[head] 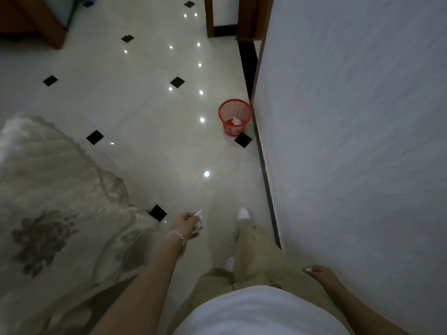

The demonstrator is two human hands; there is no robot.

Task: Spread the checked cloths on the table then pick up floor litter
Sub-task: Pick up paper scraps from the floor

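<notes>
The left hand (pixel 185 223) is curled around a crumpled white scrap of litter (pixel 197 221), pinching it between thumb and fingers so that the paper sticks out past the knuckles; a beaded bracelet (pixel 177 235) circles the wrist. The right hand (pixel 319 272) hangs low beside the wall with its fingers loosely curled, and something small and pale shows at the fingertips (too blurred to tell whether it is held litter or just a nail).

The wall (pixel 350 141) fills the right side, pale and textured, with a dark skirting strip running along its foot. The floor (pixel 145 105) is glossy cream tile set with small black diamond insets, and it mirrors a scatter of ceiling lights. A pale floral cloth (pixel 60 213) drapes down over the floor's near left corner, its scalloped hem touching the tiles. The person's white top and khaki trousers (pixel 254 257) occupy the near edge, one white shoe (pixel 243 213) stepping forward close to the skirting.

A red mesh wastebasket (pixel 235 116) stands on the floor right against the wall's corner, well ahead of the hands, with a few white scraps lying in its bottom. Brown wooden furniture (pixel 48 27) sits at the floor's far left corner.
</notes>
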